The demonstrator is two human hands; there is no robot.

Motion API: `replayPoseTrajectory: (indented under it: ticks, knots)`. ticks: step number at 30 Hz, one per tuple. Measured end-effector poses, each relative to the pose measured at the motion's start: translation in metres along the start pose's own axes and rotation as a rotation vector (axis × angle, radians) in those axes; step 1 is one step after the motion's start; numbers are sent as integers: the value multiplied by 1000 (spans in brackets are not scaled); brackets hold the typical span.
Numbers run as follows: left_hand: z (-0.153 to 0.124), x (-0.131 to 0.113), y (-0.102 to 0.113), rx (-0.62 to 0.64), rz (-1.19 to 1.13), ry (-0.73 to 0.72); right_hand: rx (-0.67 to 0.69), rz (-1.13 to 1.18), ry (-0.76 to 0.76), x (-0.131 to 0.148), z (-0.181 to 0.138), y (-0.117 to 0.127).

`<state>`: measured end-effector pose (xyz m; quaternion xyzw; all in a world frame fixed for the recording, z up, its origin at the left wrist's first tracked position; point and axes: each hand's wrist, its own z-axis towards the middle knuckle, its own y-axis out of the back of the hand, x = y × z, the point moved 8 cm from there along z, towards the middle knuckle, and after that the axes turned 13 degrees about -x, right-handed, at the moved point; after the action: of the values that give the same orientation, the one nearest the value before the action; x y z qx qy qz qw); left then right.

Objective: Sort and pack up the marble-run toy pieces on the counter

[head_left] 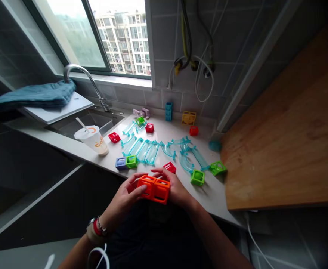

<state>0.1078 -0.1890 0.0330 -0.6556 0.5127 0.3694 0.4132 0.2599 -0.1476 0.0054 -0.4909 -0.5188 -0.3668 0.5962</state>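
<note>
Two joined orange toy blocks (154,189) are held in front of the counter edge, side by side. My left hand (127,192) grips their left end, thumb across the front face. My right hand (178,186) is wrapped round the right end, most of its fingers hidden behind the blocks. Just beyond the right fingers lies a red block (169,167) on the counter. To the left sit a blue block (120,163) and a green block (131,161), touching each other. Another green block (197,177) is to the right of my right hand.
Clear teal track pieces (144,149) spread over the counter (213,198). A plastic drink cup (93,140) with a straw stands by the sink (77,129). Red blocks, a yellow block (189,118) and a tall blue block (169,111) stand farther back. A wooden panel (281,149) bounds the right.
</note>
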Motion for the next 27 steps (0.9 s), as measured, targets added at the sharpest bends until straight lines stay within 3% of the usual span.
replayPoseTrajectory:
  ticks: [8, 15, 20, 27]
  knots:
    - [7, 3, -20, 99, 16, -23, 4, 15, -59, -7, 3, 3]
    - [9, -5, -17, 82, 152, -68, -69, -80, -53, -7, 0, 4]
    - [7, 6, -14, 128, 159, 52, -101, -306, 112, 10, -5, 3]
    - [-3, 39, -9, 267, 214, 295, -30, -636, 590, 44, -20, -14]
